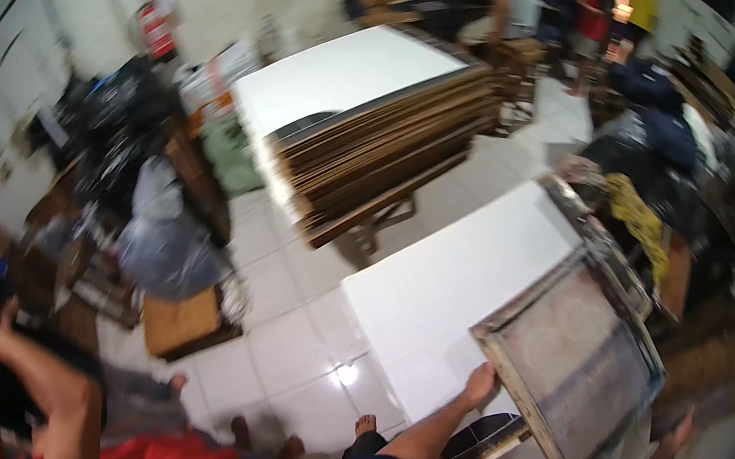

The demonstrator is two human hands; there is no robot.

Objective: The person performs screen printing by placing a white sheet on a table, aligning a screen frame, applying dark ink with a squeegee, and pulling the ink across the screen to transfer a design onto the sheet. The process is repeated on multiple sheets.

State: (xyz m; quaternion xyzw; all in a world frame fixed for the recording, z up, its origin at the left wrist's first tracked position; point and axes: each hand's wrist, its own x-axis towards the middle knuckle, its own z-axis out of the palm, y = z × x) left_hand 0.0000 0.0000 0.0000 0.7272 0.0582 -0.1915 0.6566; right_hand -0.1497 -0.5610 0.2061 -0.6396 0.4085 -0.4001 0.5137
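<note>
Head view: your left hand (481, 386) grips left edge of one framed screen (573, 358), lying over one white surface (453, 283). Your right hand (677, 436) near screen's lower right; cannot tell its grip. Beyond: one board stack (392, 144), one fire extinguisher (156, 29).

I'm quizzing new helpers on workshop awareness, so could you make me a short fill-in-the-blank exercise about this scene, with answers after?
1. The person's ____ hand holds the left side of the framed panel.
2. The large flat board that the framed panel overlaps is mostly ____.
3. The fire extinguisher in the background is mainly ____.
4. The floor is covered with pale, shiny ____.

Missing words: left; white; red; tiles.
</note>
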